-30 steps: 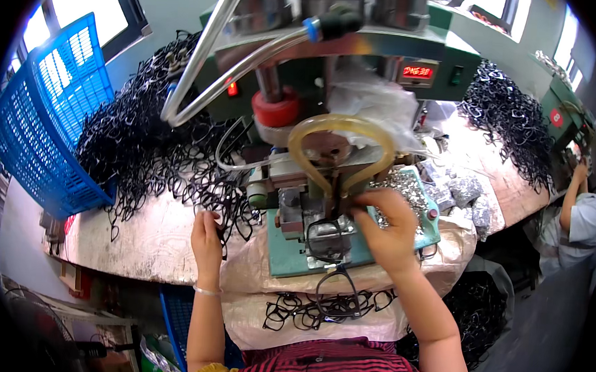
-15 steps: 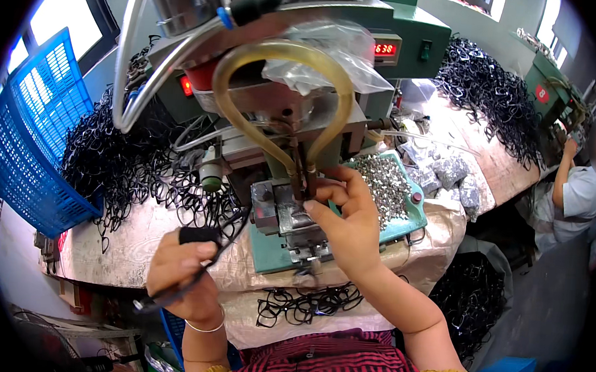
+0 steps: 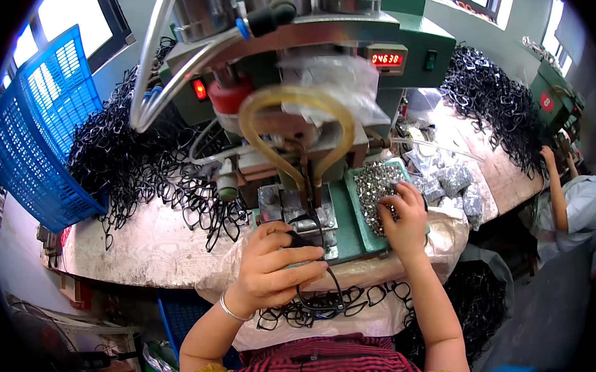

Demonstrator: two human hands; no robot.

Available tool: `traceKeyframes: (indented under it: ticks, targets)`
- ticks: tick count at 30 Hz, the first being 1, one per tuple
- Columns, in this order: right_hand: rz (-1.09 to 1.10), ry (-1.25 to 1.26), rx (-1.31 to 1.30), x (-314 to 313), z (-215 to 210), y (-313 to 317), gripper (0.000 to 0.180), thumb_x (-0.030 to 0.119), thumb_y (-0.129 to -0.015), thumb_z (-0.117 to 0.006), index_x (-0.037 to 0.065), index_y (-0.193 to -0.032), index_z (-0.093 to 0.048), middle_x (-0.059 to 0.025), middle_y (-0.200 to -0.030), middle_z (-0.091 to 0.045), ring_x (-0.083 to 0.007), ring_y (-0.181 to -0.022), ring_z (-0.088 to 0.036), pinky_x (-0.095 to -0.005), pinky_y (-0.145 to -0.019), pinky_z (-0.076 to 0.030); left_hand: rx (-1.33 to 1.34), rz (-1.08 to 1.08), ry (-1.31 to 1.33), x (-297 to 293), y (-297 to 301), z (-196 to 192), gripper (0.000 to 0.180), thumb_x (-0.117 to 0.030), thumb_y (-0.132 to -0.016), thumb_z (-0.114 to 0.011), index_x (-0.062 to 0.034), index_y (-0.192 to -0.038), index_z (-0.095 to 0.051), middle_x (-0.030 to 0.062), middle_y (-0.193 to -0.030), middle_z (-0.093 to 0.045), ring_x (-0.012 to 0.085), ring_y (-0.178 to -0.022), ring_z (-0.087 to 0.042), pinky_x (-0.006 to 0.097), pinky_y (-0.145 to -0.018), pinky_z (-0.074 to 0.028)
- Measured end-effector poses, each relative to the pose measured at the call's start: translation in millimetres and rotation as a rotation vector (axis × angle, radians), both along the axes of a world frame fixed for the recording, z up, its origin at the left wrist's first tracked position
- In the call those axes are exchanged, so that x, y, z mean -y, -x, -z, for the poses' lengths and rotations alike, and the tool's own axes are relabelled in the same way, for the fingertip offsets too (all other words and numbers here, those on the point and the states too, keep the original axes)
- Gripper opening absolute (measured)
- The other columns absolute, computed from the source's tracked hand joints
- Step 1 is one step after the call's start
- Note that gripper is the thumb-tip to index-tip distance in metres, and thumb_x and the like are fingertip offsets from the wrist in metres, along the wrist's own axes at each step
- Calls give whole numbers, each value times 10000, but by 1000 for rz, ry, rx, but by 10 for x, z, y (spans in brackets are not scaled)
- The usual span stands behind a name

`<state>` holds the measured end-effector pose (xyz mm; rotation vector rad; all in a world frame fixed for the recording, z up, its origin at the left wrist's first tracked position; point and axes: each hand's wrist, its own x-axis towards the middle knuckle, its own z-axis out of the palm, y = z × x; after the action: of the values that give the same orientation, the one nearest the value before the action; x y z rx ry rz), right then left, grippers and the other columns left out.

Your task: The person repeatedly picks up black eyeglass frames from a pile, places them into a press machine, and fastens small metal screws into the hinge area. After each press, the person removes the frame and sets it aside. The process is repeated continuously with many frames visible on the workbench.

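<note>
My left hand (image 3: 269,266), with a dark band round one finger, grips a black eyeglass frame (image 3: 337,286). Part of this frame reaches up to the metal fixture (image 3: 273,201) of the green bench machine (image 3: 406,36), below two thin vertical rods. My right hand (image 3: 405,223) is at the green tray (image 3: 375,244), with its fingers bent down among the small shiny metal parts (image 3: 369,187). Whether a part sits between those fingertips is too small to make out. A yellowish tube (image 3: 346,131) loops above the fixture.
Black eyeglass frames (image 3: 143,156) lie heaped at left, with another heap (image 3: 488,95) at back right. More frames (image 3: 356,300) lie along the front edge. A blue crate (image 3: 42,129) leans at far left. Bagged parts (image 3: 455,178) sit beside the tray. A co-worker (image 3: 576,206) works at right.
My left hand has moved right and up, bringing the eyeglass frame to the fixture. My right hand has gone from the rods to the tray of metal parts.
</note>
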<state>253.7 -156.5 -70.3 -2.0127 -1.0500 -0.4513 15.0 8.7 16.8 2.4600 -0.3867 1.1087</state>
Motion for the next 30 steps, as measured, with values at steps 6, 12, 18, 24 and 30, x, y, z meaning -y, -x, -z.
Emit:
traceKeyframes:
  ticks: [6, 12, 18, 24, 30]
  targets:
    - [-140, 201, 328, -348, -31, -121, 132, 57, -817, -653, 30, -940, -615, -146, -1184, -647, -320, -1161, -599, -423, -778, -536, 7, -157, 22, 178, 116, 129, 282, -155, -769, -795, -118, -1044, -745, 45, -1130, -731, 257, -826, -549, 490, -955, -502]
    - [54, -459, -684, 231, 202, -130, 73, 46, -936, -665, 14, -994, -634, -7, -856, -641, -64, -787, -583, -225, -701, -466, -24, -769, -90, 294, 1136, 221, 183, -97, -852, -711, -64, -1025, -665, 131, -1114, -696, 285, -985, -618, 463, -997, -462]
    - [-31, -589, -820, -136, 175, 55, 124, 1, -906, -696, 16, -1029, -690, -7, -920, -681, -74, -857, -617, -208, -786, -478, -33, -1015, 121, -468, 1291, -20, 150, 16, -853, -673, -13, -1000, -675, 130, -1133, -675, 308, -1068, -602, 395, -969, -442]
    - [-157, -488, -692, -431, -67, 203, 88, 2, -875, -722, 1, -963, -723, -12, -894, -701, -85, -824, -616, -229, -774, -482, -668, -1145, -162, -794, 840, 583, 262, -205, -734, -819, -75, -943, -728, 138, -1287, -609, 404, -1205, -509, 510, -1108, -346]
    - [100, -199, -330, 375, 128, 169, 110, -2, -873, -717, -21, -981, -715, -31, -910, -699, -103, -873, -632, -247, -806, -491, -600, -1225, 281, -1030, 1432, 1271, 281, -171, -700, -830, -33, -923, -728, 183, -1177, -655, 368, -1115, -580, 433, -972, -471]
